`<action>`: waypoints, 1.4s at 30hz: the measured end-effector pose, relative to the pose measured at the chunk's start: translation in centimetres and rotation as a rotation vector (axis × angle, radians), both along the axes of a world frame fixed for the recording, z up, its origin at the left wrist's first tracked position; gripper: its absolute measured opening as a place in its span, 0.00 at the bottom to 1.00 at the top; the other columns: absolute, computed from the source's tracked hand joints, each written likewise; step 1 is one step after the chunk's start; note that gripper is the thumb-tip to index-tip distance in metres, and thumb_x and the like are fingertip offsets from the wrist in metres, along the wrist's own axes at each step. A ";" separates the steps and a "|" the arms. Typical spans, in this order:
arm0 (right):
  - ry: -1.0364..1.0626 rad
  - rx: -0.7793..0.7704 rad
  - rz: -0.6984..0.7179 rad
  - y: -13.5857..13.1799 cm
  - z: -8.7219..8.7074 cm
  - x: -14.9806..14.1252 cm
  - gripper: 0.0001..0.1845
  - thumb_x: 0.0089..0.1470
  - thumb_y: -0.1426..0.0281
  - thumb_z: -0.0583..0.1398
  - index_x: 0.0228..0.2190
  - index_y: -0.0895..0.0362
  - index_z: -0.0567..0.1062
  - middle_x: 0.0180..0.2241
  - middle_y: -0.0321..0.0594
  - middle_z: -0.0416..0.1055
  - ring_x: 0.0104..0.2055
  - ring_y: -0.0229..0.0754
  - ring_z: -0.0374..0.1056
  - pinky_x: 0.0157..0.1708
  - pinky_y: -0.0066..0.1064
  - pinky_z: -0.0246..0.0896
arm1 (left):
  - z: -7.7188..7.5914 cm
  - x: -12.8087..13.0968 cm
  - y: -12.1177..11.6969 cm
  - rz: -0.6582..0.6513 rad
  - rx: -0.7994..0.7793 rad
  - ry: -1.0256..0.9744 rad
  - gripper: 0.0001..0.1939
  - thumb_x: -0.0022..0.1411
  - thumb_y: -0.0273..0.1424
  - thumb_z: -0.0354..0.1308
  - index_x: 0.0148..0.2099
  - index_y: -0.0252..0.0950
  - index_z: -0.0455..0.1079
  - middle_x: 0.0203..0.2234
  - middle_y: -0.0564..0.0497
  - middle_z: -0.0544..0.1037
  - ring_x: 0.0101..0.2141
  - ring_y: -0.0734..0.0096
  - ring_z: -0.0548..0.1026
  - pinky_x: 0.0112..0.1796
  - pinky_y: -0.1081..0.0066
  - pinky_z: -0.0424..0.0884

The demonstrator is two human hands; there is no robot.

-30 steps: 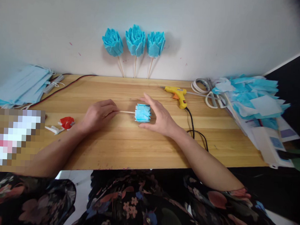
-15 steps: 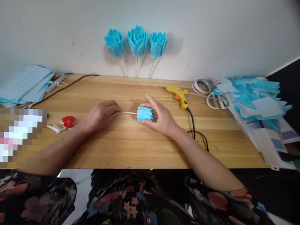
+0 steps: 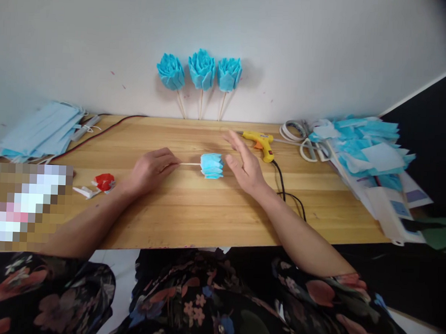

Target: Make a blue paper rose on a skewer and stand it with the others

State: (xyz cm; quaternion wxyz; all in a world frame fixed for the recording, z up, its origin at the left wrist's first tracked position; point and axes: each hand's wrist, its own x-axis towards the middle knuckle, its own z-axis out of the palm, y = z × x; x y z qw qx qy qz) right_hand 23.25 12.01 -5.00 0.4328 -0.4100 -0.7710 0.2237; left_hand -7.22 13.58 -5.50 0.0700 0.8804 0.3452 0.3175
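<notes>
My left hand (image 3: pixel 154 169) pinches the end of a thin wooden stick (image 3: pixel 189 164), which runs level to the right. On the stick's other end is a light blue flower head (image 3: pixel 211 166) of layered petals, lying sideways just over the table. My right hand (image 3: pixel 244 165) is just to the right of the flower, apart from it, fingers stretched and spread. Close behind that hand lies a yellow hot glue gun (image 3: pixel 259 140) with a clear glue stick in its back and a black cord.
Three finished-looking blue flowers (image 3: pixel 201 70) on sticks lean against the wall. Flat blue masks (image 3: pixel 43 129) lie at left, near a red wrapped piece (image 3: pixel 104 182). At right are a tape roll (image 3: pixel 293 130), scissors (image 3: pixel 312 150), cut blue pieces (image 3: pixel 375 144) and a white box (image 3: pixel 391 211).
My right hand has let go of the flower head and moved off to the right, its fingers opening. My left hand still holds the stick.
</notes>
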 end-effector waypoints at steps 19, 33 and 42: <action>-0.840 -0.465 -0.632 2.4 2.0 10.3 0.24 0.60 0.52 0.62 0.48 0.55 0.82 0.46 0.53 0.83 0.49 0.65 0.77 0.44 0.51 0.72 | 0.1 -0.6 0.6 0.015 0.063 -0.049 0.16 0.75 0.39 0.52 0.40 0.36 0.77 0.33 0.47 0.80 0.34 0.68 0.78 0.35 0.71 0.71; -0.924 -0.427 -0.795 -4.3 2.0 9.9 0.18 0.60 0.57 0.61 0.39 0.55 0.84 0.38 0.55 0.83 0.44 0.63 0.79 0.41 0.50 0.73 | 0.3 -0.7 0.8 -0.002 0.040 -0.132 0.13 0.72 0.36 0.55 0.38 0.37 0.77 0.30 0.48 0.80 0.30 0.68 0.76 0.31 0.70 0.71; -0.544 -0.141 -0.703 -2.5 4.7 9.7 0.26 0.65 0.51 0.57 0.49 0.58 0.80 0.39 0.56 0.80 0.45 0.60 0.78 0.48 0.52 0.70 | 0.2 -0.6 0.7 0.027 0.010 -0.202 0.13 0.73 0.38 0.56 0.39 0.37 0.76 0.31 0.49 0.79 0.32 0.69 0.76 0.33 0.71 0.71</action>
